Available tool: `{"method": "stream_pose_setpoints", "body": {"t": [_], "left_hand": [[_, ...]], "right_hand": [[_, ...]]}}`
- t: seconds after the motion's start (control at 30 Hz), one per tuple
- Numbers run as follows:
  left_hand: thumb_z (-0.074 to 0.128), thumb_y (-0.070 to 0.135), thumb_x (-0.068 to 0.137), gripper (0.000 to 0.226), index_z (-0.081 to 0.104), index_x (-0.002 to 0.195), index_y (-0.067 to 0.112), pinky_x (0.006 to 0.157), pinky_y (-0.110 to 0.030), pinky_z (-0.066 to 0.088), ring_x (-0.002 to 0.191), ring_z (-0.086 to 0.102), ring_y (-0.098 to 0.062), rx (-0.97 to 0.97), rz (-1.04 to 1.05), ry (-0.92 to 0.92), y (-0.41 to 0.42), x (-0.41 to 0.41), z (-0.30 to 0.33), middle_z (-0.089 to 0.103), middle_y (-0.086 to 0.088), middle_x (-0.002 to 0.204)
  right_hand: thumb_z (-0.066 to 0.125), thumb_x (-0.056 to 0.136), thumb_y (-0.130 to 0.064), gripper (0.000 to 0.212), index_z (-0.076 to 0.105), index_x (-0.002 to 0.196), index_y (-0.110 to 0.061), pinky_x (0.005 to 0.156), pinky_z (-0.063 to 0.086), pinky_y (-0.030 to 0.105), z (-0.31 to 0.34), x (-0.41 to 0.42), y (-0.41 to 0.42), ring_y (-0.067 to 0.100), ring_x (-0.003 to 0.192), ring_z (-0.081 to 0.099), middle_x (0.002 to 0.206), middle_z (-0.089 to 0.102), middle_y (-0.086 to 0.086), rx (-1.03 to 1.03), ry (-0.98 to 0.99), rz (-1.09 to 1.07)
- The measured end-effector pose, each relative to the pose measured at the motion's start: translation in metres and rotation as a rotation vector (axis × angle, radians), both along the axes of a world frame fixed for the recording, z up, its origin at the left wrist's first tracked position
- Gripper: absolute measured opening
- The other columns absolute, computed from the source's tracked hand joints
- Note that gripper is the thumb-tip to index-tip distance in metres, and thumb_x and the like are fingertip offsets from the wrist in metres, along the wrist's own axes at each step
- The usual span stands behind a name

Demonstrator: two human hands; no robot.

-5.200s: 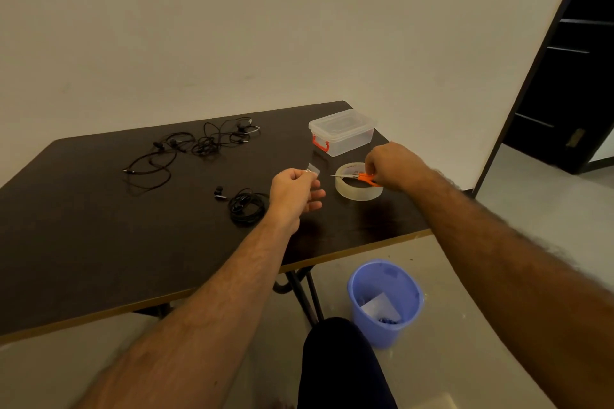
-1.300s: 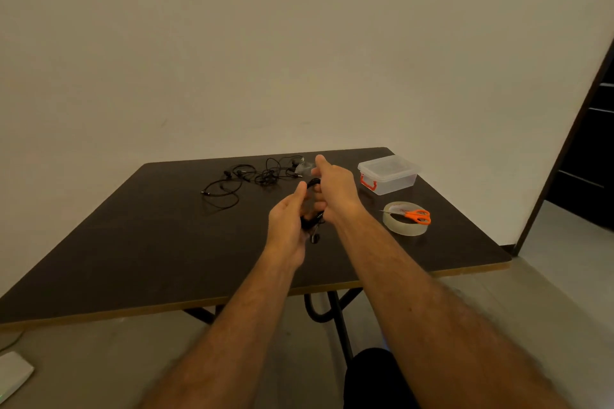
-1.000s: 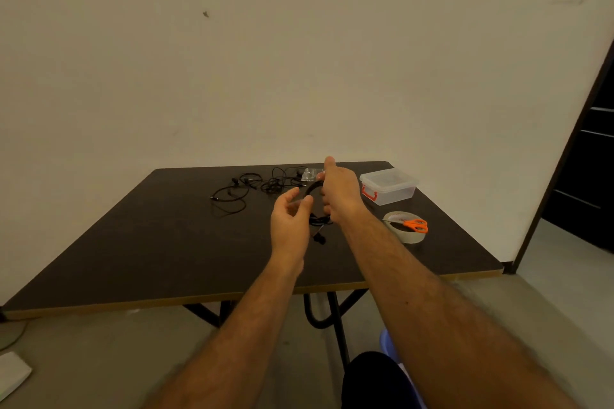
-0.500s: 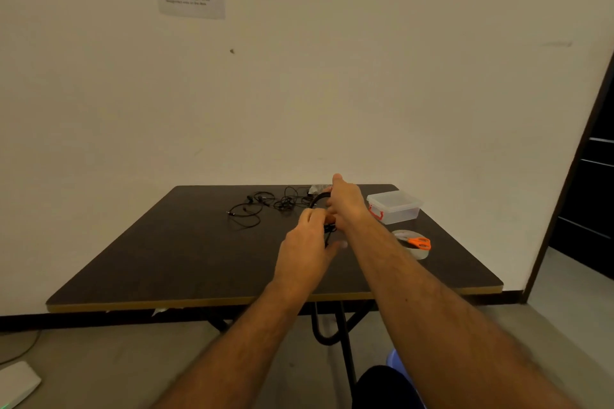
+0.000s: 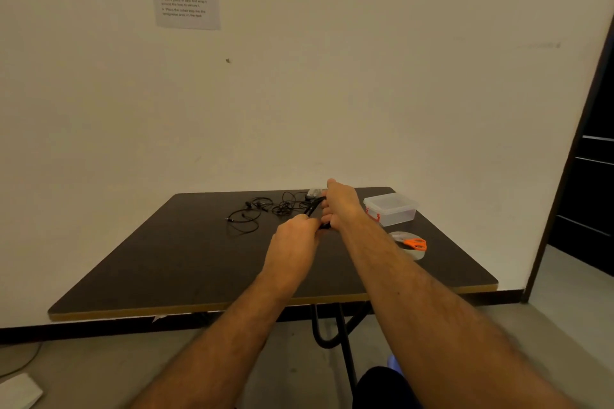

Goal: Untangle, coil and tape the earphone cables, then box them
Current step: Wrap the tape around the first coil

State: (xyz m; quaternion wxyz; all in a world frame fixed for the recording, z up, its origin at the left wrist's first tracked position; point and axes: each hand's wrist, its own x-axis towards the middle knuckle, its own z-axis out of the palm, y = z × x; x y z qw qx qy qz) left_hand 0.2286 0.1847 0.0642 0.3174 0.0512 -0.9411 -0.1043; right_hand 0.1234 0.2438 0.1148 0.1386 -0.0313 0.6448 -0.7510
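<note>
Indoors, dark table (image 5: 139, 262) (bare wall (image 5: 332, 93) behind).

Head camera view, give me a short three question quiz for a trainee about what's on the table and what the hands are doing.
1. True or false: the scissors lie on the tape roll.
2. What do the left hand and right hand hold between them?
3. Multiple choice: the plastic box is A) lidded on the table, B) open in a hand, C) on the floor.

Key
1. True.
2. A coiled black earphone cable, held above the table; the loose cables lie behind.
3. A.
</note>
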Motion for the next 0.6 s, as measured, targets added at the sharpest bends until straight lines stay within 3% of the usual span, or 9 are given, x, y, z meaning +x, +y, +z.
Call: {"method": "stream_pose_setpoints", "body": {"t": [0.17,0.33,0.47,0.6], "left_hand": [[0.043,0.023,0.106,0.020,0.058,0.114,0.013,0.068,-0.029,0.045,0.086,0.060,-0.018,-0.057,0.021,-0.127,0.002,-0.002,0.000,0.060,-0.005,0.107],[0.033,0.033,0.107,0.027,0.054,0.108,0.016,0.067,-0.034,0.042,0.077,0.051,-0.016,-0.052,0.012,-0.177,0.001,0.002,0.007,0.054,-0.001,0.096],[0.033,0.033,0.107,0.029,0.055,0.107,0.014,0.070,-0.038,0.046,0.080,0.057,-0.020,-0.067,-0.025,-0.214,0.006,0.001,0.012,0.061,-0.005,0.100],[0.032,0.035,0.107,0.030,0.054,0.107,0.015,0.068,-0.036,0.044,0.080,0.058,-0.020,-0.080,-0.037,-0.247,0.009,0.001,0.013,0.064,-0.005,0.100]], "right_hand": [[0.042,0.100,-0.022,0.023,0.050,0.084,-0.007,0.034,0.020,0.018,-0.006,-0.001,0.003,0.011,0.045,0.021,0.060,0.035,0.002,-0.020,-0.075,0.023],[0.043,0.101,-0.013,0.026,0.048,0.075,-0.009,0.036,0.030,0.019,-0.008,0.000,0.012,0.011,0.043,0.032,0.061,0.042,0.004,-0.034,-0.136,0.063],[0.046,0.100,-0.009,0.027,0.045,0.073,-0.011,0.030,0.023,0.019,-0.010,0.000,0.011,0.010,0.036,0.028,0.058,0.038,0.004,-0.045,-0.125,0.038],[0.052,0.100,-0.012,0.023,0.050,0.077,-0.009,0.030,0.027,0.018,-0.012,0.004,0.014,0.010,0.039,0.032,0.058,0.042,0.004,-0.043,-0.113,0.011]]}}
